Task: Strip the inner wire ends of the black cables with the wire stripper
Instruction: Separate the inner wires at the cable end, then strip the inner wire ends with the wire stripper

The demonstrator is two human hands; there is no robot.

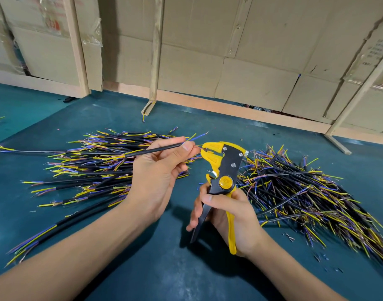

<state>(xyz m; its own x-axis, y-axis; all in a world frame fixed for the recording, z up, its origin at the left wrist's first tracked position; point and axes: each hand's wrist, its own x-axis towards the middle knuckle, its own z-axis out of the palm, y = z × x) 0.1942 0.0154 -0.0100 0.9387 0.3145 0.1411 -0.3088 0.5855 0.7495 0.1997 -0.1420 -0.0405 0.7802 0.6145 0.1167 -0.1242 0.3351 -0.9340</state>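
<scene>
- A dark teal desk (142, 268) is filling the view, running back to a wall of cardboard panels (251, 51) in pale wooden framing.
- Nearest in, tiny snipped bits of insulation (290, 236) are lying on the desk by the right forearm, so some stripping looks done already.
- The right hand (234, 216) is wrapping its fingers round the handles of the yellow and black wire stripper (224, 168), holding it upright with its head pointing left; the handles are looking spread, not squeezed.
- The left hand (162, 168) is pinching one black cable (155, 150) between thumb and fingertips, right at the end of its jacket.
- One thin inner wire (197, 148) is reaching from that pinch into the stripper's yellow head; whether it is seated in the blades I cannot tell. The cable's other wires are fanning up and away behind it.
- My call: this wire is being lined up, the cut not yet made.
- Further back, a left pile (95, 161) of black cables is spreading wide, yellow and blue ends splayed.
- A right pile (305, 192) is sprawling just as big beyond the stripper.
- Which pile is finished and which is waiting is too fine to read, though plenty of work seems left.
</scene>
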